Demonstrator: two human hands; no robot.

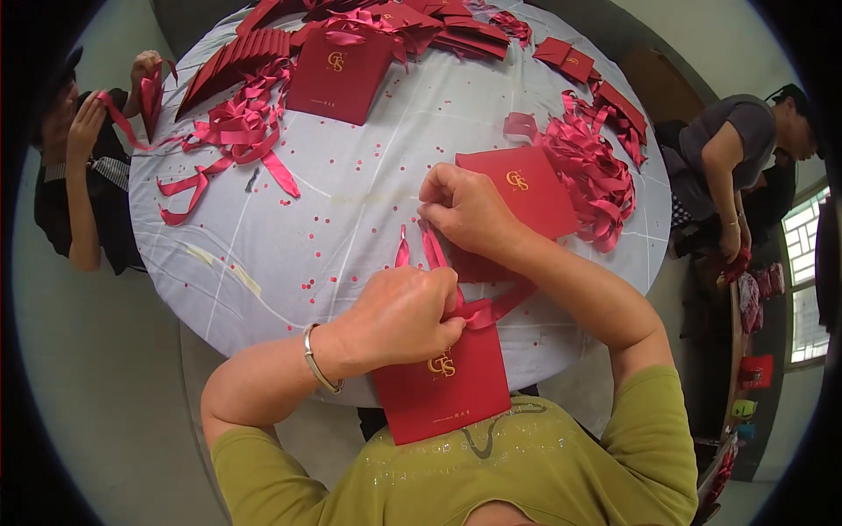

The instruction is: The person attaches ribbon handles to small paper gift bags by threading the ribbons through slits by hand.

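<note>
A red paper gift bag [447,394] with gold lettering leans against my front at the near table edge. My left hand [395,316], with a silver bracelet at its wrist, is closed on the pink ribbon [495,309] at the bag's top. Two ribbon ends stick up past its knuckles. My right hand [465,206] is pinched just beyond them, its fingertips at one end of the ribbon. Partly under my right forearm lies another red gift bag [526,188], flat on the table.
A pile of pink ribbons [592,171] lies at the right of the round white-covered table [351,210]. Stacked red bags [232,70] and loose ribbons fill the far side. Small red dots are scattered about. One person [83,167] works at the left, another [741,158] stands at the right.
</note>
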